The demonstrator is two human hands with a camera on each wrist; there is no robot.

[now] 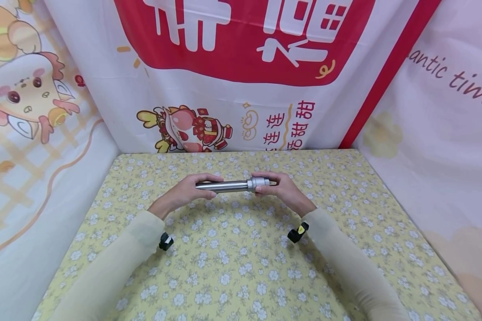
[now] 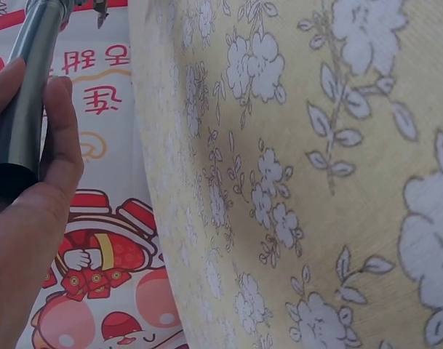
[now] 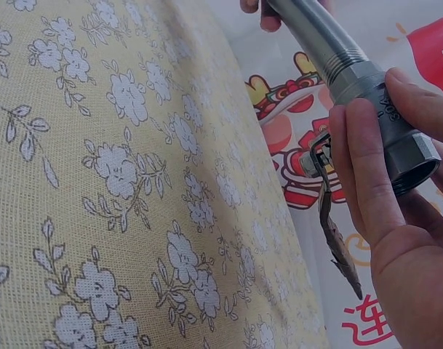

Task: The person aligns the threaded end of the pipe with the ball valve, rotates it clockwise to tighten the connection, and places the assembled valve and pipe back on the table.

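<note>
Metal fills both hands: the left hand (image 1: 188, 190) grips the pipe (image 1: 230, 187) by one end, and the right hand (image 1: 279, 187) grips the valve (image 1: 259, 182) round its body at the pipe's other end. Bare threads (image 3: 343, 61) show at the joint; whichever way it turns, I'd hold the left hand firm, twist with the right and mind that both pieces run in one line, since a tilt could bind them. The lever (image 3: 336, 240) juts out on the valve's surface-facing side, outside the fingers, and may catch them if the grip slips. On each hand the thumb lies on the near side, fingers on the far. The pipe lies crosswise between them, above the surface (image 1: 233, 272). Sleeved forearms (image 1: 120, 254) slant in from either side, reaching well forward toward the printed cloth (image 1: 225, 89).
</note>
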